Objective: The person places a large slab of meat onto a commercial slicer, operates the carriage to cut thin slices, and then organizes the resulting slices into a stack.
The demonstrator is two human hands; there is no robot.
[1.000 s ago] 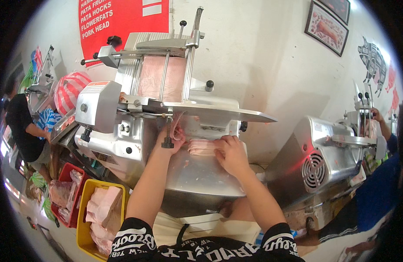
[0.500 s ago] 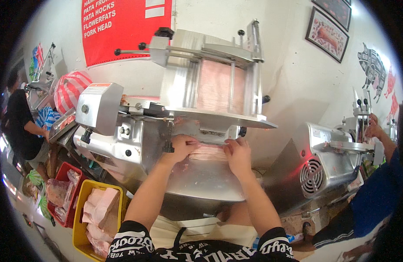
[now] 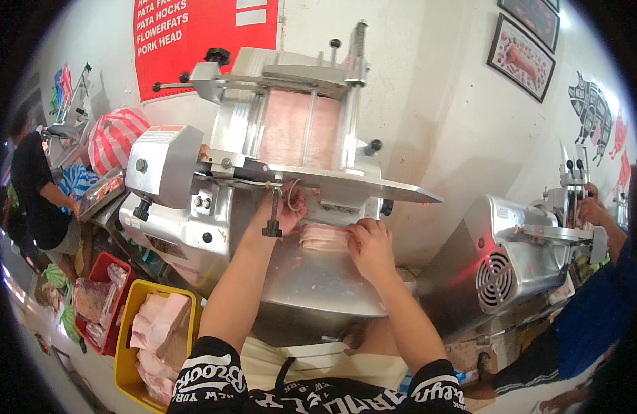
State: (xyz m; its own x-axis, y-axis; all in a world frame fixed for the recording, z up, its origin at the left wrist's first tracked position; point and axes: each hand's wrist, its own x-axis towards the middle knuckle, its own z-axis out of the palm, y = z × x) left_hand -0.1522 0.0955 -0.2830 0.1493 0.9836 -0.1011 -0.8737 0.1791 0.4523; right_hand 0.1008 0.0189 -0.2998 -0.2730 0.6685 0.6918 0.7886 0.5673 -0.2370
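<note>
A smooth silver metal tray [image 3: 318, 283], flecked with scraps, fronts the silver metal slicer [image 3: 211, 228]; its sheet runs from a curved near edge up to a layered stack of pale pink meat slices [image 3: 324, 237]. At the slicer's front right, the right hand [image 3: 371, 250] has bent fingers touching the stack's end; whether they grip it, I cannot tell. Under the slicer's flat plate [image 3: 373, 186], the left hand [image 3: 289, 211] curls its fingers beside a thin curved slice; their hold is unclear. Behind the plate, a flat pink meat slab [image 3: 287, 131] lies amid the slicer's rods.
</note>
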